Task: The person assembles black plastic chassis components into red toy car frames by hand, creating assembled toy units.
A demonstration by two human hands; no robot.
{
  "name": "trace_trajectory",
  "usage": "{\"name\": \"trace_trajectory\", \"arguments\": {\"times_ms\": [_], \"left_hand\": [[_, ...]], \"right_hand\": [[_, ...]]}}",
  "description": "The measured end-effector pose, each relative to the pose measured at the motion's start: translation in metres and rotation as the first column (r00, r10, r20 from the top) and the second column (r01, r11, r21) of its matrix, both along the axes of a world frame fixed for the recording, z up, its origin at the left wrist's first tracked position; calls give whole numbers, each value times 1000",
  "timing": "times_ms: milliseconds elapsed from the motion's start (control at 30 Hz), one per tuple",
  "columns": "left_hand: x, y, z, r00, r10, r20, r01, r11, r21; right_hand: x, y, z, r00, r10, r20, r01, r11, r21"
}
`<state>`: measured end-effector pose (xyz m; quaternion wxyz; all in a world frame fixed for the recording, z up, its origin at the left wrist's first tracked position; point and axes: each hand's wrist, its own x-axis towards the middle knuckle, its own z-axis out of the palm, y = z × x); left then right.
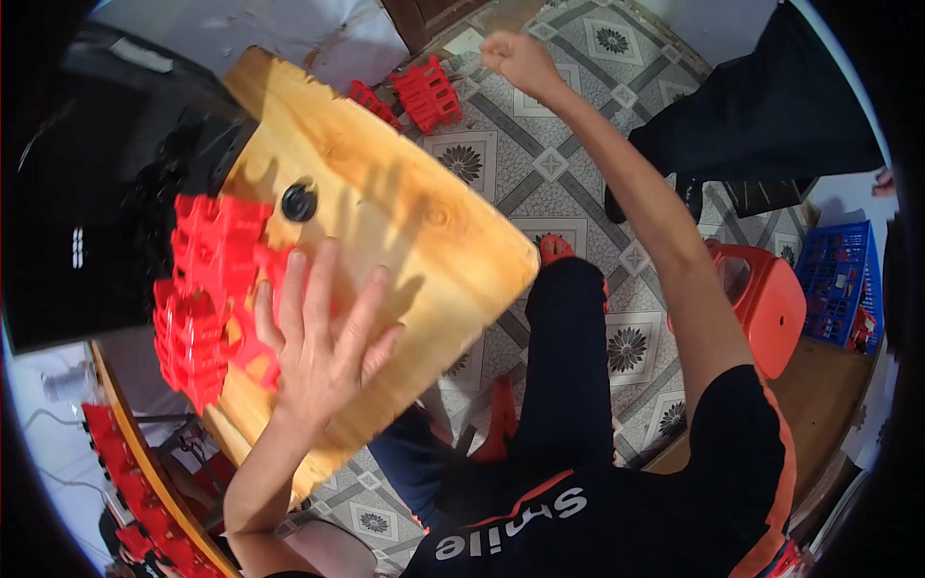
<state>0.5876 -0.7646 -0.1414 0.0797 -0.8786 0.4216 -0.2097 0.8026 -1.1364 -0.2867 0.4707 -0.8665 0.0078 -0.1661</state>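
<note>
My left hand (328, 361) is open, fingers spread, over a wooden table (453, 275). Beneath and beside its fingers lie red plastic parts (217, 246), stacked at the table's left side; whether the fingertips touch them I cannot tell. Past the fingertips, a small round black part (300, 201) rests on the wood. My right arm reaches far out beyond the table, and my right hand (523, 64) is above the tiled floor with its fingers curled closed. What it holds, if anything, is hidden. Red slotted plastic pieces (427, 94) lie on the floor near that hand.
A large dark glossy panel (87, 202) stands left of the table, with black parts (164, 197) beside it. At right are a red plastic stool (766, 313), a blue crate (838, 275) and a person's dark-clothed leg (742, 116). More red parts (145, 482) line a lower-left surface.
</note>
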Motion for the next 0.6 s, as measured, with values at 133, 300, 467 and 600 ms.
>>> {"name": "trace_trajectory", "arguments": {"times_ms": [133,300,467,600], "left_hand": [[77,-58,51,986,-48,-160,86,968,237],[226,-73,39,945,27,-327,47,975,216],[277,-37,-22,863,135,-487,-36,977,208],[281,-30,-41,836,107,-539,-44,991,127]], "right_hand": [[74,-39,-122,934,99,-343,-254,860,-443],[118,2,-237,740,11,-672,-303,898,-319],[150,76,-282,814,106,-571,-388,830,-400],[228,64,-306,915,38,-402,-305,718,-626]]}}
